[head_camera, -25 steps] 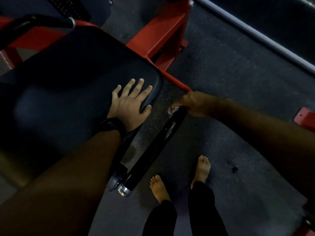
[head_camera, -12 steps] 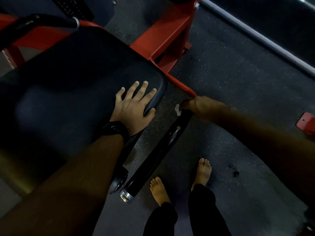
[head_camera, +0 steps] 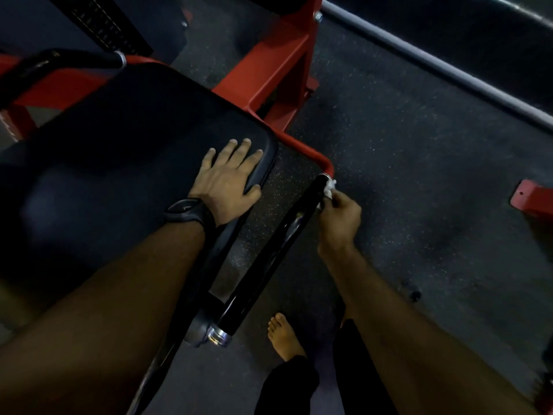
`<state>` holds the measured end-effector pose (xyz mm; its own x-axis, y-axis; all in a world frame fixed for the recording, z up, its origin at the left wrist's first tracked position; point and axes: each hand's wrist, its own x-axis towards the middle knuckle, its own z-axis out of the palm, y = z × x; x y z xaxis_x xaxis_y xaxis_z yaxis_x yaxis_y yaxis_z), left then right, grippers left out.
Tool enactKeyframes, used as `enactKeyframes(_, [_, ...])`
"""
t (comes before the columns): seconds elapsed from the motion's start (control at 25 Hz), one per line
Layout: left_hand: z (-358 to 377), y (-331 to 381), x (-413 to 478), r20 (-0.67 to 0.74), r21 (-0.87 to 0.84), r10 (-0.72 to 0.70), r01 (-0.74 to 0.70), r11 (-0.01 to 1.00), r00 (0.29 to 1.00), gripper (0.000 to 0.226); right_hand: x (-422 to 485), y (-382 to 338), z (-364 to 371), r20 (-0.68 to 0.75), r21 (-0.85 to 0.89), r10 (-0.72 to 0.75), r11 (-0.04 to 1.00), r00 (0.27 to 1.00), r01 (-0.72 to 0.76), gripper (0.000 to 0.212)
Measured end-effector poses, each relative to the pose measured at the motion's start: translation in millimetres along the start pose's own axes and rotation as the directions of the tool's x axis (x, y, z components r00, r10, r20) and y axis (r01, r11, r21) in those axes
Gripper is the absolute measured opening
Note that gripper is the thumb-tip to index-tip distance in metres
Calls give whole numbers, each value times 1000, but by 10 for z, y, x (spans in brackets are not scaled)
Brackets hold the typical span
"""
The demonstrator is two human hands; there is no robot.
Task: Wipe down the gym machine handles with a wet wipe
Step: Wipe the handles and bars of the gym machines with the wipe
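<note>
A glossy black handle (head_camera: 269,256) with a chrome end cap runs diagonally from near my feet up to a red frame bend. My right hand (head_camera: 339,220) is closed on a small white wet wipe (head_camera: 329,187), which it presses against the right side of the handle's far end. My left hand (head_camera: 229,181), a black watch on its wrist, lies flat with fingers spread on the corner of the black seat pad (head_camera: 119,163). It holds nothing.
The red machine frame (head_camera: 278,67) rises behind the pad. Another black handle (head_camera: 54,62) sits at the upper left. A grey bar (head_camera: 434,64) crosses the upper right above the speckled rubber floor. A red foot (head_camera: 532,199) lies at the right. My bare foot (head_camera: 284,336) stands below the handle.
My right hand has shifted from over the handle's far end to its right side, so the wipe now shows more. The view has tilted. My left hand stays flat on the pad.
</note>
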<state>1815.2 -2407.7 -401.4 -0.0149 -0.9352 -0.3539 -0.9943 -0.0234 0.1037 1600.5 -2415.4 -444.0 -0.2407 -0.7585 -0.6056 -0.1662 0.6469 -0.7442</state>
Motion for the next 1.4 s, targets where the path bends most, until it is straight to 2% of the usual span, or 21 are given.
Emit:
enactKeyframes(0.08, [57, -6, -41, 17, -1, 8, -8, 1000, 1000, 70, -52, -19, 5, 85, 366, 199, 905, 976, -217, 18])
enactKeyframes(0.16, [62, -24, -65, 23, 5, 17, -17, 1000, 1000, 70, -194, -37, -18, 267, 541, 296, 742, 917, -397, 22])
enactKeyframes(0.24, [45, -18, -73, 25, -2, 12, -12, 1000, 1000, 70, -314, -15, -34, 438, 592, 329, 595, 837, -544, 25])
enactKeyframes(0.28, [51, -4, -97, 30, -6, 1, -1, 1000, 1000, 70, -335, -42, -36, 479, 612, 324, 542, 816, -575, 27])
enactKeyframes(0.4, [87, 32, -214, 44, -4, -9, 9, 1000, 999, 69, -369, -123, -51, 475, 686, 369, 413, 799, -599, 24])
enactKeyframes(0.44, [88, 29, -246, 43, -10, -9, 10, 1000, 999, 68, -432, -136, -76, 490, 673, 389, 400, 780, -622, 23])
enactKeyframes(0.52, [68, 36, -308, 50, -31, -27, 29, 999, 998, 67, -556, -143, -177, 523, 586, 376, 493, 765, -643, 23])
enactKeyframes(0.6, [51, 70, -363, 60, -55, -57, 60, 997, 997, 66, -605, -181, -284, 494, 444, 361, 678, 791, -586, 19])
enactKeyframes(0.72, [-55, 159, -509, 116, -110, -120, 133, 985, 986, 64, -656, -357, -319, 314, 226, 351, 875, 882, -429, 9])
enactKeyframes(0.8, [-192, 216, -658, 177, -153, -191, 218, 964, 966, 63, -780, -477, -322, 197, 27, 226, 971, 954, -236, 17])
enactKeyframes(0.88, [-372, 218, -799, 219, -216, -276, 323, 922, 936, 64, -888, -619, -302, 180, -146, 24, 989, 983, 3, 23])
enactKeyframes(0.92, [-467, 192, -854, 231, -255, -323, 377, 891, 918, 64, -900, -722, -263, 211, -163, -56, 982, 976, 92, 22])
enactKeyframes(1.0, [-632, 93, -912, 253, -310, -395, 460, 832, 883, 63, -888, -972, -94, 314, -89, -151, 978, 937, 187, 12])
enactKeyframes(1.12, [-843, -179, -929, 251, -344, -470, 532, 774, 846, 62, -824, -1418, 369, 505, 13, -163, 983, 848, 182, 13])
enactKeyframes(1.2, [-918, -424, -905, 233, -329, -494, 546, 771, 838, 61, -796, -1618, 665, 581, 43, -140, 989, 802, 142, 11])
enactKeyframes(1.32, [-963, -803, -841, 222, -348, -540, 583, 734, 812, 59, -678, -1714, 1066, 589, 31, -129, 990, 798, 137, 7])
enactKeyframes(1.4, [-993, -1087, -804, 186, -342, -580, 605, 719, 793, 58, -650, -1763, 1366, 598, -27, -143, 980, 788, 199, 10])
